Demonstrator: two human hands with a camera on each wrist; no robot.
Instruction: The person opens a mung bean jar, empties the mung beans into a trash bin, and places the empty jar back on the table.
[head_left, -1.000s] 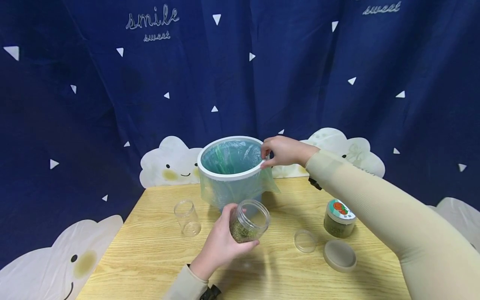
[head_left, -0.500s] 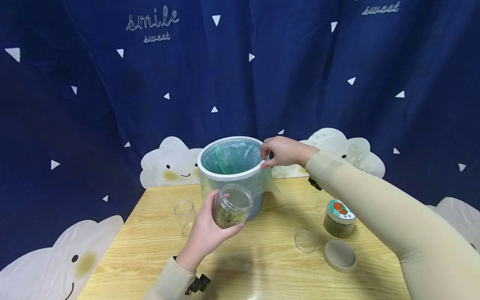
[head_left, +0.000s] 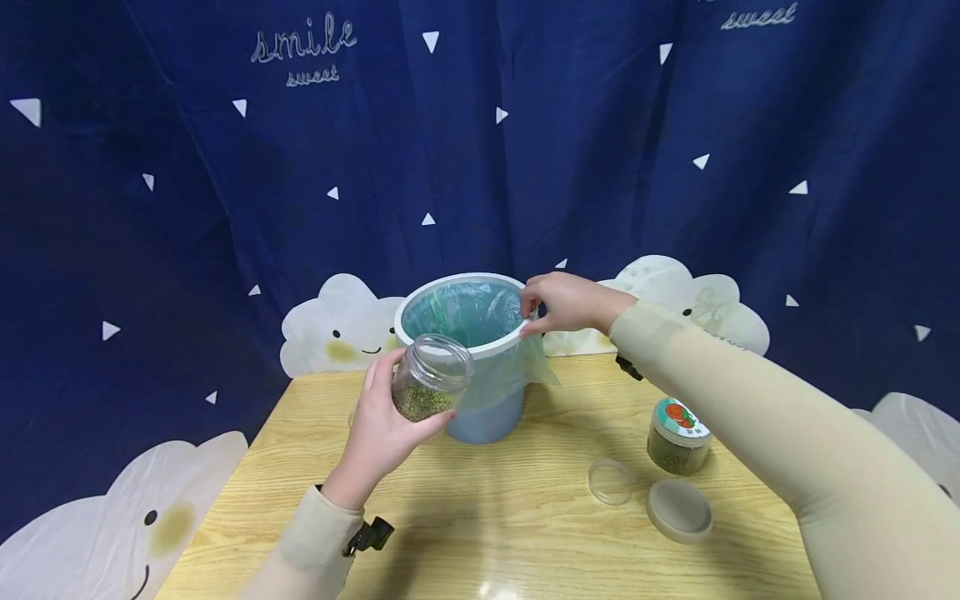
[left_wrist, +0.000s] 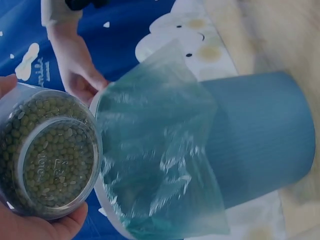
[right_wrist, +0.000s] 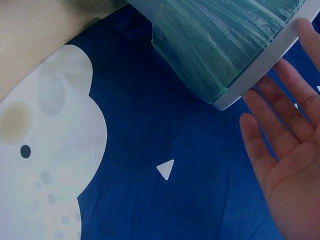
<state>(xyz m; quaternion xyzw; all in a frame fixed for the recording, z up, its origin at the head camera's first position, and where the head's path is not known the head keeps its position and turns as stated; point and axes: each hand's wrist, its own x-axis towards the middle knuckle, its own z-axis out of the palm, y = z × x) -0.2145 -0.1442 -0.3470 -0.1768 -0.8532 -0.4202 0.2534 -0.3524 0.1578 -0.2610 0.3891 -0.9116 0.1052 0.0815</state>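
My left hand (head_left: 381, 427) holds a clear jar (head_left: 432, 382) of green mung beans by its side. The jar is uncapped and tilted, its mouth overlapping the front left rim of a blue trash bin (head_left: 491, 414) in the head view. In the left wrist view the beans (left_wrist: 57, 165) show through the jar's base. A white ring holds a green plastic bag (left_wrist: 155, 150) over the bin's top. On the bin's right side, my right hand (head_left: 568, 300) pinches the rim between thumb and fingers. Its fingertips lie against the white ring (right_wrist: 260, 67) in the right wrist view.
On the right of the wooden table (head_left: 540, 542) are a lidded jar (head_left: 678, 442) with a strawberry label, a beige lid (head_left: 679, 510) and a thin clear disc (head_left: 610, 482). A clear container is mostly hidden behind my left hand. A blue curtain (head_left: 600, 167) hangs behind.
My left hand has carried the bean jar left and up to the bin's front left rim, covering the clear container behind it. My right hand has stayed on the rim.
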